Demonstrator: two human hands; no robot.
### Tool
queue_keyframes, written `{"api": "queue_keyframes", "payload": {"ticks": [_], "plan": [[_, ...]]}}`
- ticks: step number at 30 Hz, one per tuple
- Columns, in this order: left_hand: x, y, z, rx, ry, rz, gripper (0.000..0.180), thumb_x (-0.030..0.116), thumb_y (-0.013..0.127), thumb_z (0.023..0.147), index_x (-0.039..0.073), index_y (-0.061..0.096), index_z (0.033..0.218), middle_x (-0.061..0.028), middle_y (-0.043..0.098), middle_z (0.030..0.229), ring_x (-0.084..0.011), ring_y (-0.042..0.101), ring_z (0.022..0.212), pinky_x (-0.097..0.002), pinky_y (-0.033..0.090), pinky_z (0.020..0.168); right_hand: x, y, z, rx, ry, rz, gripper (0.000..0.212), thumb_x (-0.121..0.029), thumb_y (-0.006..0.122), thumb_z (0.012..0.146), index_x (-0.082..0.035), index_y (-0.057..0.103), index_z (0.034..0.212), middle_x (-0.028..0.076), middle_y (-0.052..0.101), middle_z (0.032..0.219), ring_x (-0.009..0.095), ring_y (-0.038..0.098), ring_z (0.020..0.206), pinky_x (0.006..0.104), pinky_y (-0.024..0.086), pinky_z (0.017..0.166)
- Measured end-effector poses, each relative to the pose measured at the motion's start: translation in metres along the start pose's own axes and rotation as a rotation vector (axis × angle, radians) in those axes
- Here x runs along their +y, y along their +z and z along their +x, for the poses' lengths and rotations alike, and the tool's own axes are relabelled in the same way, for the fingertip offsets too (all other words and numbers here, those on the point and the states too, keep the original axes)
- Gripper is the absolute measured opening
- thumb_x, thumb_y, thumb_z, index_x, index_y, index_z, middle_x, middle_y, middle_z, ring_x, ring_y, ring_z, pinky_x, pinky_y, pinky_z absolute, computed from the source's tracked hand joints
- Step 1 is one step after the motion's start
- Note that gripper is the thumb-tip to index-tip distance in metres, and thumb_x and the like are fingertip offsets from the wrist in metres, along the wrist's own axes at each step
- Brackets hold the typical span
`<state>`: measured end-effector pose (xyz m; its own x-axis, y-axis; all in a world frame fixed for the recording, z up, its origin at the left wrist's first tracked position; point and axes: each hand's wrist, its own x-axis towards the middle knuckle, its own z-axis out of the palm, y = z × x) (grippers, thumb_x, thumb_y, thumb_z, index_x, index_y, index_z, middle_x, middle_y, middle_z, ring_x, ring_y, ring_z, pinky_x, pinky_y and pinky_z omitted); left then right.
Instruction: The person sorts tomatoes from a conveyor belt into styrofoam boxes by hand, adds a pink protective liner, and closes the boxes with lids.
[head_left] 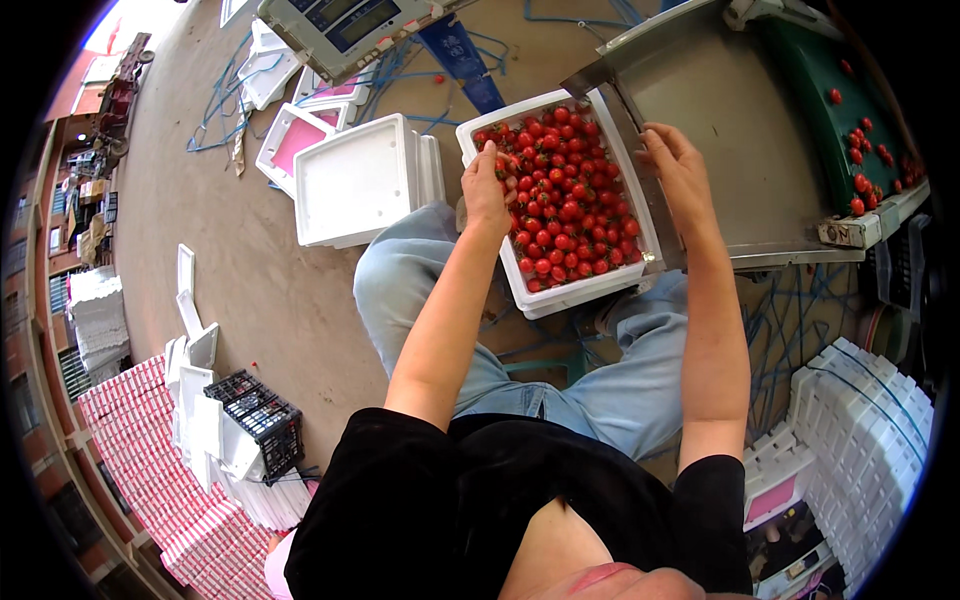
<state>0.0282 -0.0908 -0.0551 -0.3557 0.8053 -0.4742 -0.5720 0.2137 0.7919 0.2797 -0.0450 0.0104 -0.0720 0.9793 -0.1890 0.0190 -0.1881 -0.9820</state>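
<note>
A white foam box stands between my knees, filled with red cherry tomatoes. Over its left rim reaches my left hand, its fingers curled among the tomatoes at that edge. Whatever these fingers hold, if anything, is hidden. On the other side, my right hand is beside the raised lip of a metal chute tray. Its fingers are outstretched and somewhat apart, with nothing visible in them; whether they touch the lip I cannot tell.
A green belt with scattered tomatoes adjoins the tray. White foam lids are piled left of the box. A scale display stands ahead. Behind me are a black crate and stacked white boxes; blue straps litter the ground.
</note>
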Motion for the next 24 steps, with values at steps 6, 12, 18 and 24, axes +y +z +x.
{"api": "queue_keyframes", "payload": {"ticks": [6,12,18,24], "plan": [[-0.008,-0.033,-0.023,-0.017,-0.110,-0.087,0.035,0.037,0.049,0.102,0.011,0.051,0.079,-0.0061,0.054,0.072,-0.0122,0.044,0.051,-0.0233,0.027,0.039,-0.008,-0.015,0.003,0.087,-0.043,0.120,0.030,-0.023,0.060,0.100,0.000,0.062,0.119,0.006,0.067,0.104,0.012,0.064,0.090,0.0252,0.050,0.082],[-0.034,-0.035,-0.038,0.028,-0.144,0.045,0.032,0.034,0.049,0.100,0.012,0.052,0.077,-0.0039,0.055,0.072,-0.0133,0.049,0.056,-0.0252,0.034,0.043,-0.007,-0.010,0.001,0.064,-0.043,0.144,0.029,-0.022,0.060,0.100,0.000,0.063,0.118,0.006,0.067,0.104,0.012,0.064,0.091,0.0253,0.051,0.084],[-0.049,-0.011,-0.048,-0.024,-0.057,0.144,0.028,0.031,0.054,0.098,0.011,0.055,0.077,-0.0010,0.056,0.070,-0.0099,0.049,0.054,-0.0248,0.036,0.044,-0.015,-0.001,-0.004,0.035,-0.034,0.105,0.029,-0.019,0.059,0.100,0.002,0.062,0.119,0.007,0.067,0.106,0.013,0.063,0.094,0.0262,0.051,0.087],[-0.073,-0.013,-0.043,-0.083,0.334,0.476,0.012,0.014,0.066,0.093,0.006,0.057,0.093,0.0017,0.057,0.077,-0.0042,0.050,0.064,-0.0211,0.041,0.055,-0.015,0.006,-0.001,0.011,-0.061,0.093,0.027,-0.018,0.058,0.100,0.002,0.062,0.118,0.006,0.066,0.105,0.012,0.063,0.095,0.0264,0.051,0.090]]}}
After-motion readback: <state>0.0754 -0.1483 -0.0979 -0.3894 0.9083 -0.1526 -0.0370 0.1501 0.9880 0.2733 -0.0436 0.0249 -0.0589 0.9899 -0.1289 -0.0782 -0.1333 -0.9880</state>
